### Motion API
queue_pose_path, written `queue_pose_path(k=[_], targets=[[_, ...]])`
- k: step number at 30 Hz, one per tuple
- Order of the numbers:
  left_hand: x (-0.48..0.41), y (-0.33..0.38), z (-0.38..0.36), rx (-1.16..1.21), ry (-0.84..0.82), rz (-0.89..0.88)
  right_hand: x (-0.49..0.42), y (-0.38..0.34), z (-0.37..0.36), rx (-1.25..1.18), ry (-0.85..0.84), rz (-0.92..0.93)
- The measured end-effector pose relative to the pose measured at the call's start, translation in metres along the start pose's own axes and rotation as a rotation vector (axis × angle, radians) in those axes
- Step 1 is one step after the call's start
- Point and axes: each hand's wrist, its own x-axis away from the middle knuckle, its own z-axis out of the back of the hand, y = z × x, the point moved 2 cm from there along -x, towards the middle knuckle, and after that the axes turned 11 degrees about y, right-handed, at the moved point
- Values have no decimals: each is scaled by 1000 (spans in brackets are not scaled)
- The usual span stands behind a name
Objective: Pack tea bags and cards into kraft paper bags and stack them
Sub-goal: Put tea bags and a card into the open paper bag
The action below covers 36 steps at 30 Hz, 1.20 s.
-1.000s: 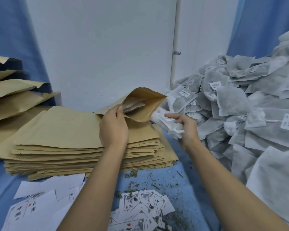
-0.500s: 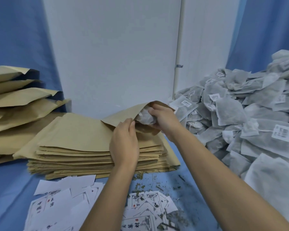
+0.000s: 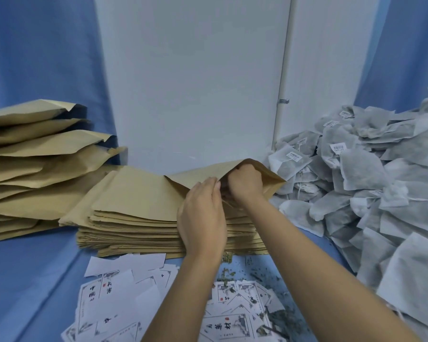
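Head view: a bench (image 3: 30, 280) draped in blue cloth carries the packing line, with a white wall panel (image 3: 195, 82) beyond both grips. To the right of the right grip (image 3: 245, 183) spreads a heap of tea bags (image 3: 356, 188), grey-white gauzy pouches, some with strings and small barcode tags. Far to the left of the left grip (image 3: 203, 213) rises a pile of filled kraft bags (image 3: 35, 154), puffed and uneven, their mouths pointing toward the wall. Directly under both grips sits a stack of flat kraft bags (image 3: 134, 218), tan, matte, neatly squared. The top kraft bag (image 3: 198, 172) lies on that stack with its mouth lifted open into a peaked tent toward the tea bags. The left grip grasps the upper lip of that mouth, fingers laid over the paper edge. The right grip is pushed knuckle-deep into the opening, fingers hidden by the paper; whether it is clenched on anything cannot be told. Nearer the camera than both grips, beneath the forearms, white cards (image 3: 124, 287) printed with black characters and framed drawings lie scattered and overlapping. Loose tea crumbs (image 3: 260, 270) speckle the cloth below the right grip.
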Motion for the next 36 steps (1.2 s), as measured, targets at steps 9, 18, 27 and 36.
queue_pose_path(k=[9, 18, 27, 36], targets=[[10, -4, 4, 45, 26, -6, 16, 0, 3, -154, -146, -74], [1, -14, 5, 83, -52, 53, 20, 2, -1, -329, -125, -116], [1, -23, 16, -21, -98, 30, 33, 1, -17, -483, -300, -135], [-4, -30, 41, 273, -14, 158, 58, 6, -3, -736, -344, -107]])
